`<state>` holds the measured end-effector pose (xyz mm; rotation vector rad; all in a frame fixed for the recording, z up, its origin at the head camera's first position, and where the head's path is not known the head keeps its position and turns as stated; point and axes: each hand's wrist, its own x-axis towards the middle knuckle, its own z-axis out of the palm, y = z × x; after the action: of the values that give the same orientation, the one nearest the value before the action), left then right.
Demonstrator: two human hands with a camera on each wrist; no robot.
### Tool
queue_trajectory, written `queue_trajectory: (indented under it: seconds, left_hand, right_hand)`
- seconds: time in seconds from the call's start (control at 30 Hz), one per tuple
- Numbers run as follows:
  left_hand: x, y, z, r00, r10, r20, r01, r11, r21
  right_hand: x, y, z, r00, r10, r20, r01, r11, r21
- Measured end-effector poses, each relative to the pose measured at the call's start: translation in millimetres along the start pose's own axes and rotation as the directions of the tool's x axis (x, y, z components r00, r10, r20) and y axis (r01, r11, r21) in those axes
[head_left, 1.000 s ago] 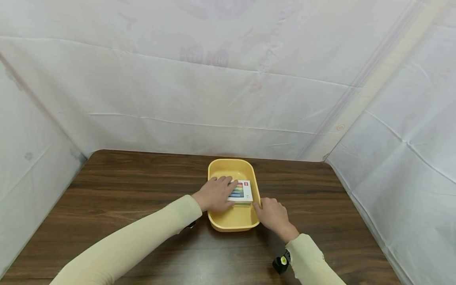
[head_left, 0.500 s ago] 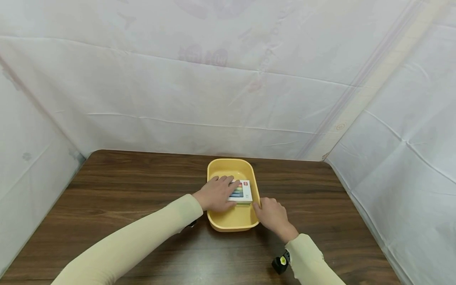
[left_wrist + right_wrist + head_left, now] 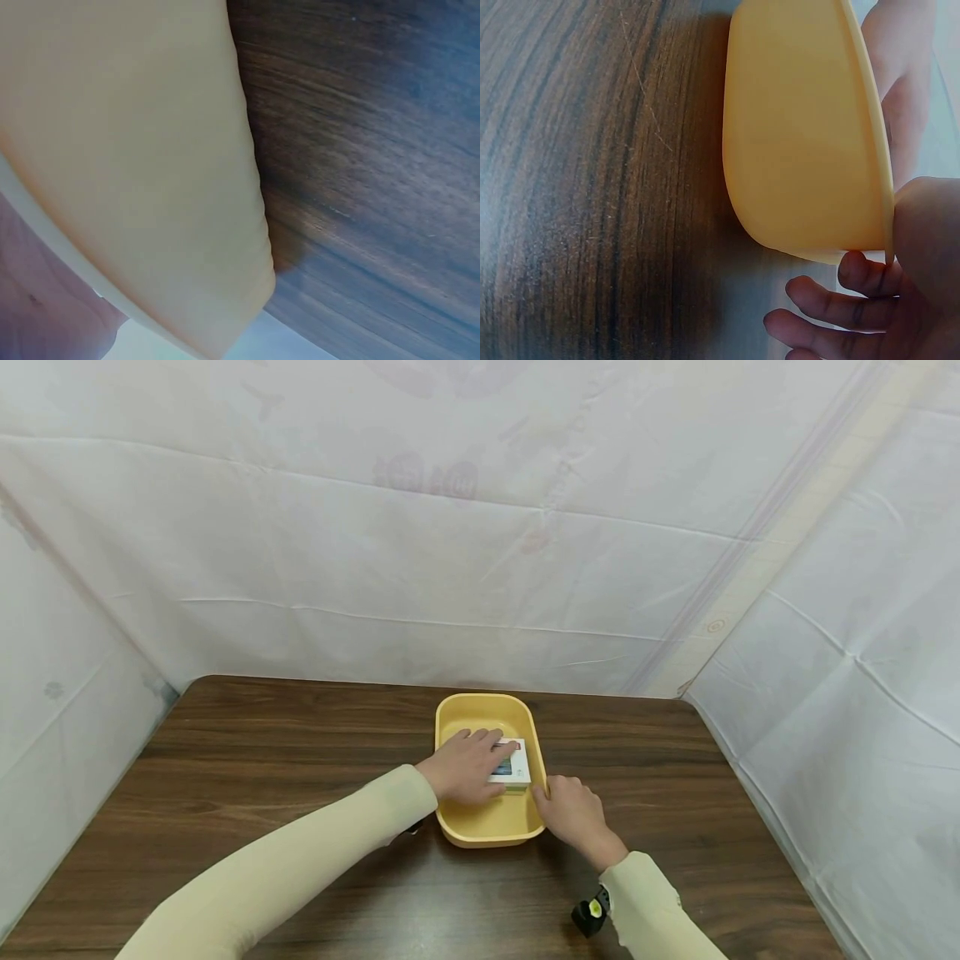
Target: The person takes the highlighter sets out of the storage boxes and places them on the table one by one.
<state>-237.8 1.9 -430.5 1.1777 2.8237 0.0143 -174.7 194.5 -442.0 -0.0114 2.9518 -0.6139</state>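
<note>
A yellow plastic basin (image 3: 491, 827) stands on the table. Inside it lies a small white box (image 3: 519, 767) with a picture of coloured sticks on its top. My left hand (image 3: 467, 767) reaches over the basin's left rim and rests on the box, fingers stretched across its top and thumb by its near edge. Much of the box is hidden under this hand. At the right rim, my right hand (image 3: 576, 810) pinches the basin, thumb over the rim and fingers outside. The right wrist view shows those fingers (image 3: 832, 311) beside the basin's wall (image 3: 802, 127).
The dark wood table (image 3: 300, 735) extends to both sides of the basin and in front of it. White sheeting (image 3: 375, 552) hangs behind the table and along its sides. A black wrist camera (image 3: 591, 913) sits at my right cuff.
My left hand has slid slightly to the right across the box and covers more of its top. The box, the basin and my right hand stay nearly where they were.
</note>
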Motion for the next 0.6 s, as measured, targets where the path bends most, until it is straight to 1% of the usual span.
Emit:
queue_trajectory:
  seconds: [0.23,0.6]
  left_hand:
    - [2.7,2.0,-1.2,1.000,-0.009,0.026,0.009,1.000,-0.003]
    - [5.2,2.5,-0.6,0.999,-0.006,0.033,0.006,1.000,0.002]
  right_hand:
    - [-0.2,-0.4,-0.9,1.000,-0.002,-0.005,0.002,1.000,-0.007]
    - [-0.4,-1.0,-0.9,1.000,-0.001,0.000,0.001,1.000,0.002]
